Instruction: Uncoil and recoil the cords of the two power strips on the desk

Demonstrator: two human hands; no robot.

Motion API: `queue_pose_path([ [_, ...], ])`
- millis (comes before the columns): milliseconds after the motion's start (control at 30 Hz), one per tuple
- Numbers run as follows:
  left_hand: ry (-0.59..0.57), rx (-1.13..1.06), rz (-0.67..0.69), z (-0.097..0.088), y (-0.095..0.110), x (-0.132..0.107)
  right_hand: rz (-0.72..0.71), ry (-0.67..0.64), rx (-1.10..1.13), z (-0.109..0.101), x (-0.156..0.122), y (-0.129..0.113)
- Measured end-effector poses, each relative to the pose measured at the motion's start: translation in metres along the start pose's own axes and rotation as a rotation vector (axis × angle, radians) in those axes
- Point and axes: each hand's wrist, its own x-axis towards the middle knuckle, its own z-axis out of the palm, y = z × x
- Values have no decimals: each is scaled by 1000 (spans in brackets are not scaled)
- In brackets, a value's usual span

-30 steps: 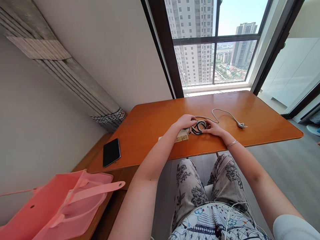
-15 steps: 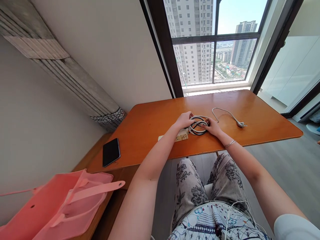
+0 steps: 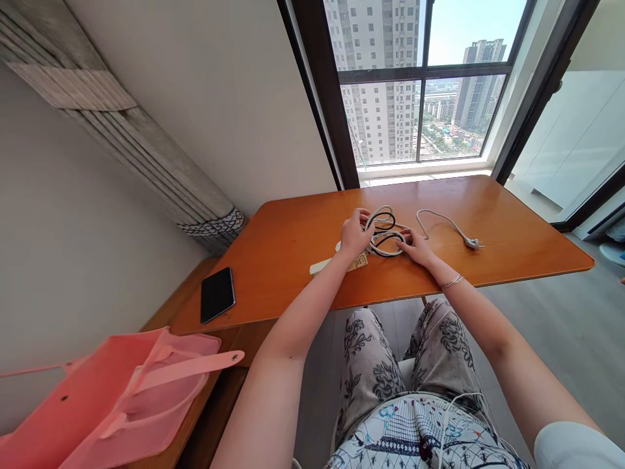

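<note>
A white power strip (image 3: pixel 323 265) lies on the orange wooden table (image 3: pixel 293 260). Its grey-white cable is gathered into loose coils (image 3: pixel 385 231) in the middle of the table, mixed with a black cord. My left hand (image 3: pixel 355 234) is closed on the left side of the coils and lifts a loop a little. My right hand (image 3: pixel 415 245) pinches the right side of the coils against the table. The free end of the cable runs right to a plug (image 3: pixel 471 244) that rests flat on the table.
A black phone (image 3: pixel 217 295) lies at the table's near left corner. A pink bag (image 3: pixel 122 397) sits on a lower wooden surface at bottom left. A folded grey mat (image 3: pixel 146 156) leans on the wall. A big window stands behind the table.
The coils have grown from a tight small ring to wider, looser loops. My left hand has moved up and back with a loop; my right hand has stayed at the coils' right side.
</note>
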Motion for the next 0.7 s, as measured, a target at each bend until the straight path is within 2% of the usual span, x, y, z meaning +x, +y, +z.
queue_pose_path([
  [133,74,-176,-1,5,0,-2,-2,-3,-5,1,1,3],
  [300,161,-558,-160,12,10,2,-29,41,-30,0,-2,-1],
  [367,240,-663,-215,13,17,5,-106,84,-70,-3,-6,-9],
  [467,337,-779,-310,16,29,10,-344,105,-201,-3,-14,-28],
  [567,320,-889,-378,21,40,16,-458,66,-306,13,-21,-46],
  [633,294,-957,-366,24,47,19,-421,72,-316,29,-22,-53],
  [700,277,-1004,-290,25,55,20,-350,93,-253,43,-19,-57],
])
